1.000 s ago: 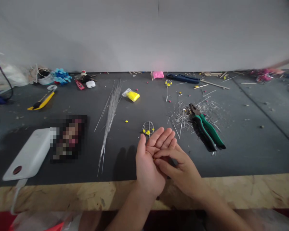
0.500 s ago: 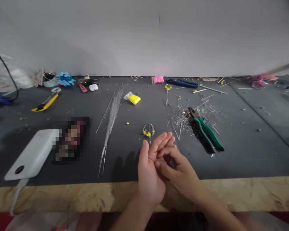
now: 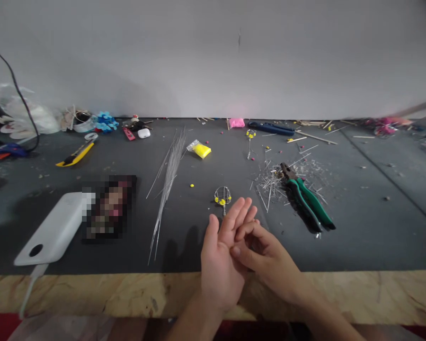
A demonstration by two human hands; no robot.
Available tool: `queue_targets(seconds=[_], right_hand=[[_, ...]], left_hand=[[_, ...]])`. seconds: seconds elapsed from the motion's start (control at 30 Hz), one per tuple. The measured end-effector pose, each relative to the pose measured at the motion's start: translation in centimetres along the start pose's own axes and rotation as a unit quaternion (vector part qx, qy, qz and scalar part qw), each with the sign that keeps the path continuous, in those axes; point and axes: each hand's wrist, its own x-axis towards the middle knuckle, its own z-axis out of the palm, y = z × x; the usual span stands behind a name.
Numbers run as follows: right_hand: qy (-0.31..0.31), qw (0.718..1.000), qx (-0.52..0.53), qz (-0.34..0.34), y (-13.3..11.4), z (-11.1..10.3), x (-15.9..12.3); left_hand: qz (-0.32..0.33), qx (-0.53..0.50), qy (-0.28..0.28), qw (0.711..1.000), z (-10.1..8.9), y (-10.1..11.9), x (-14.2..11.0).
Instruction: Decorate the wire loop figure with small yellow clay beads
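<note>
My left hand (image 3: 220, 265) is held palm up near the front edge, fingers stretched out and thumb apart. Over its palm, the thumb and forefinger of my right hand (image 3: 270, 263) are pinched together; anything between them is hidden or too small to see. Just beyond my left fingertips lies a round wire frame with a twisted stem and yellow beads of clay (image 3: 222, 201). A loose yellow bead (image 3: 192, 185) sits further left. Beyond my right hand, green-handled pliers (image 3: 307, 199) rest beside scattered wire offcuts (image 3: 270, 182).
A bundle of thin wires (image 3: 168, 175) lies left of centre, near a bag of yellow clay (image 3: 200, 150). Further back are a similar small wire piece (image 3: 250, 135), pink clay (image 3: 236, 123) and a dark-blue tool (image 3: 271, 128). At left are a yellow cutter (image 3: 78, 155) and a white power bank (image 3: 53, 229).
The view has shifted slightly, so the table's things appear a little further right and lower. My hands keep nearly the same pose, right fingertips still at the left palm.
</note>
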Motion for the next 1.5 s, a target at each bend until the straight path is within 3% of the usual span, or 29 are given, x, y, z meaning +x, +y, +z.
queue_targets(seconds=[0.53, 0.8, 1.5], right_hand=[[0.024, 0.999, -0.023, 0.004, 0.4, 0.1, 0.1], [0.065, 0.992, -0.102, -0.032, 0.3, 0.2, 0.0], [0.040, 0.996, -0.083, 0.000, -0.1, -0.1, -0.2]], left_hand=[[-0.012, -0.053, 0.006, 0.999, 0.0, 0.0, 0.4], [-0.020, -0.096, 0.013, 0.995, 0.0, -0.1, 1.0], [-0.024, -0.078, 0.000, 0.997, 0.2, 0.0, 0.7]])
